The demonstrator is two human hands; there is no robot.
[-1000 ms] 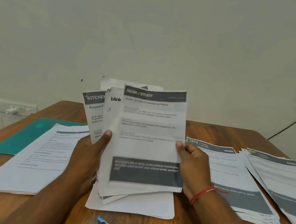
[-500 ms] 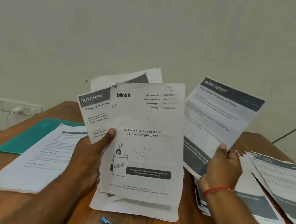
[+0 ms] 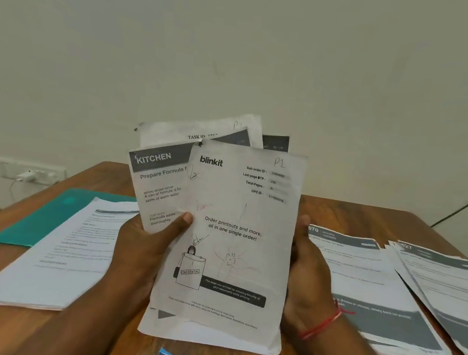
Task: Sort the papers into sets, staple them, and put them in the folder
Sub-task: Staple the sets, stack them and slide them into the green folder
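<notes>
Left grip (image 3: pixel 144 251) clamps fanned papers (image 3: pixel 235 235) upright over the surface (image 3: pixel 367 217). Right grip (image 3: pixel 308 272) meets their right edge; its closure cannot be told. Risk: loosely fanned, they slide out and mix into the sorted piles (image 3: pixel 374 284) alongside.

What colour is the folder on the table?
Teal green. The folder shows in the head view, at the left, partly under a paper stack.
</notes>
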